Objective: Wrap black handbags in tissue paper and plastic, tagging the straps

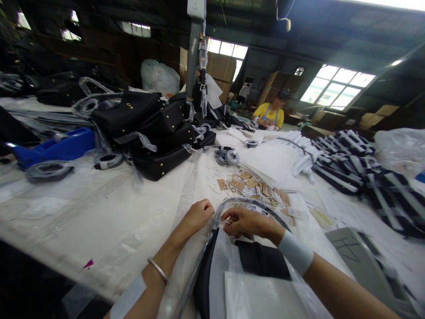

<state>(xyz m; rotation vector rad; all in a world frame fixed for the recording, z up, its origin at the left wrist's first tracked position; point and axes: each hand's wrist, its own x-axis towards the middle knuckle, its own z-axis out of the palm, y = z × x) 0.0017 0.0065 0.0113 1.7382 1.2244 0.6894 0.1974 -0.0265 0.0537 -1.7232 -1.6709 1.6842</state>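
A black handbag [203, 283] stands right in front of me, with clear plastic and white sheeting about it and a plastic-wrapped handle [272, 210] arching over its top. My left hand [199, 213] is closed in a fist at the left foot of the handle; whatever its fingers grip is hidden. Inside the arch, my right hand [244, 222] pinches what looks like a thin white string close to the handle. A black flap or pouch [264, 260] shows below my right wrist. Brown and white hang tags [260, 188] with white strings lie scattered just beyond the hands.
Stacked black handbags [159, 128] fill the left back, near a blue tape dispenser [56, 146] and coiled wrapped straps [227, 156]. White sheets [268, 157] and black-and-white wrapped pieces [352, 164] lie right. A grey device [355, 252] sits near right. Across the table is a person in yellow [270, 116].
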